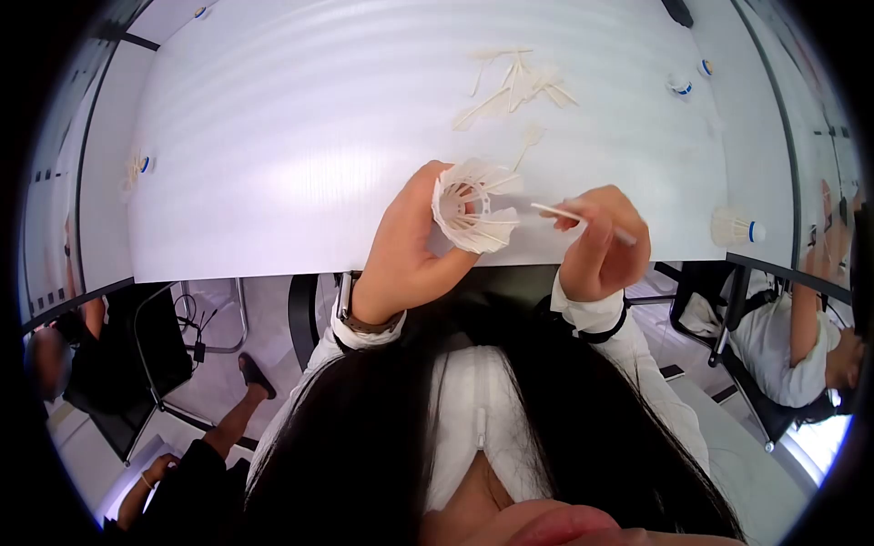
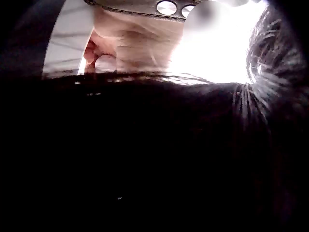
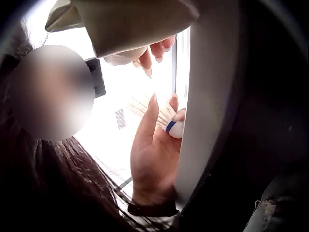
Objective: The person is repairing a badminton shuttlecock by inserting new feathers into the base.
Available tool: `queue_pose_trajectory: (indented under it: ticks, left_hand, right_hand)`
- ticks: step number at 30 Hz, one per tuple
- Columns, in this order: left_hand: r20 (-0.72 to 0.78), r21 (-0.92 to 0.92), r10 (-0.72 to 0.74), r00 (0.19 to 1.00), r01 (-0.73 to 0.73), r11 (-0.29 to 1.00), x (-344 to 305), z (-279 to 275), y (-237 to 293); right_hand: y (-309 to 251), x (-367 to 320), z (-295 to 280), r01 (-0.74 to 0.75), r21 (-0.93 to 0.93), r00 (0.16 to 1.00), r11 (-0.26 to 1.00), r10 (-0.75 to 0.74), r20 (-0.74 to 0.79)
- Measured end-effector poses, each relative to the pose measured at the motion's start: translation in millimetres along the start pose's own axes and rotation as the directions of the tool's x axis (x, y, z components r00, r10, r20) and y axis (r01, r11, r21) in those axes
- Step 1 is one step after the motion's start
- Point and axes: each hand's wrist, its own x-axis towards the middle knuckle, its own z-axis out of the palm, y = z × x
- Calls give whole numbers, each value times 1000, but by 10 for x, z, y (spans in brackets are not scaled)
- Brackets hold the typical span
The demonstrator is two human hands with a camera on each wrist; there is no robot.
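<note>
By the table's near edge, the left hand grips a shuttlecock in curled fingers, its skirt's gap facing the right hand, which pinches a slender pale shaft, tip toward the gap, just apart.

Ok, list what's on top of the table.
Loose feathers, plus shuttlecocks toward both sides of the table; the left hand and right hand cover whatever lies directly beneath.

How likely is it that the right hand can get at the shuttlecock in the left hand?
Very likely, yes: the right hand is near the shuttlecock, and nothing shows between them except the thin white piece that hand pinches.
</note>
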Motion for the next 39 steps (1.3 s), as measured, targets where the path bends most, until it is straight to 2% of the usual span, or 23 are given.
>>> queue_pose_trajectory:
  ticks: [3,4,7,10,16,26,32,39]
  left_hand:
    - [19,117,150,988,-152,981,36,-28,-7]
    - [40,80,161,986,-164,983,44,-22,12]
    - [75,124,180,981,-189,974,56,-42,32]
    - [107,112,158,982,-169,979,69,-49,36]
    - [92,131,164,982,-175,976,76,-42,43]
    - [80,156,213,974,-224,962,99,-40,41]
    - [88,174,250,964,-262,949,128,-40,46]
    - [67,169,251,966,-259,951,126,-28,32]
  right_hand:
    - [-13,32,16,192,-74,979,979,-185,89]
    - [-6,27,31,185,-102,979,977,-175,105]
    - [-2,74,32,213,-79,971,974,-202,128]
    - [-30,111,19,214,-81,956,973,-191,224]
    - [-29,156,50,204,-114,952,972,-169,256]
    - [-30,128,46,135,-128,966,983,-102,236]
    - [-29,130,51,152,-127,971,980,-124,204]
    - [-33,139,54,147,-146,966,978,-110,234]
